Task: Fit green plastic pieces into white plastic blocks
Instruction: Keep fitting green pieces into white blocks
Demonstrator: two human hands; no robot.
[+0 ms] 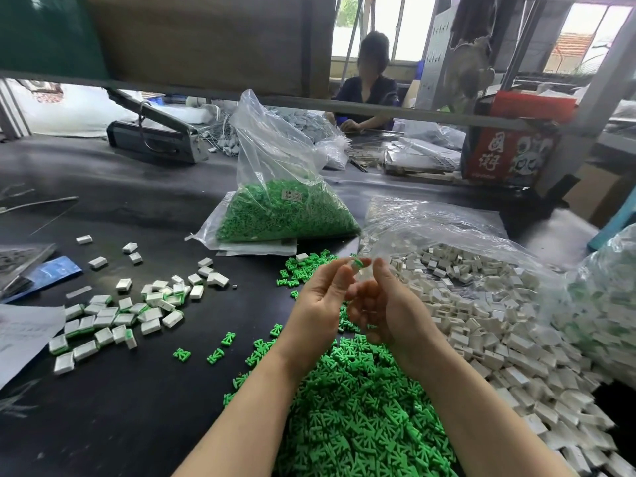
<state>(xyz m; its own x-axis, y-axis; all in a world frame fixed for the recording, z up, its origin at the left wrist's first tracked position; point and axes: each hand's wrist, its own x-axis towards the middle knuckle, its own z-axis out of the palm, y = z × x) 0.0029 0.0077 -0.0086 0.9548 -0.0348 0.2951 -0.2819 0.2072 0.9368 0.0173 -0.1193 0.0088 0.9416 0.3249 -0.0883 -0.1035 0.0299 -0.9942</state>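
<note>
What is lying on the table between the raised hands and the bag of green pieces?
In the head view, scattered green pieces with one white block.

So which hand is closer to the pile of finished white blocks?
Left. The left hand is raised just right of the finished blocks; the right hand sits farther right, beside the loose white blocks.

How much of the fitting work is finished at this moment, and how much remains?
Done: a small pile of assembled white blocks with green inserts lies on the black table. In hand: the left hand and right hand pinch one green piece between the fingertips. Left: by far most of it, a big heap of loose green pieces, a heap of empty white blocks, and a full bag of green pieces.
</note>
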